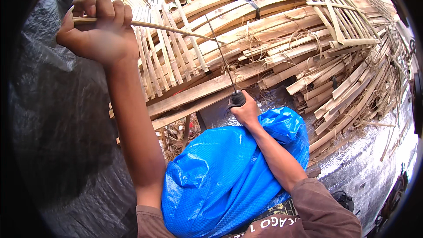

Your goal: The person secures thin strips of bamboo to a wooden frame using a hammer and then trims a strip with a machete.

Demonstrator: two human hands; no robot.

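My left hand [99,31], raised at the upper left, is closed around one end of a thin bamboo strip [165,27]. The strip reaches rightward and thins to its far end. In my right hand [247,110], near the middle, is a long narrow knife [224,59], its dark handle seemingly wrapped in black. Its blade points up and away, seen nearly edge-on. The strip's far end and the blade cross; whether they touch I cannot tell. A blue tarp [220,176] covers my lap, under my right forearm.
Split bamboo slats [282,22] are stacked across the far side, with loose fibres among them. A small bamboo lattice [335,6] lies on top at the right. A row of upright slats [169,53] stands behind the strip. Dark sheeting [57,141] hangs at the left; silvery sheeting [357,167] spreads at the right.
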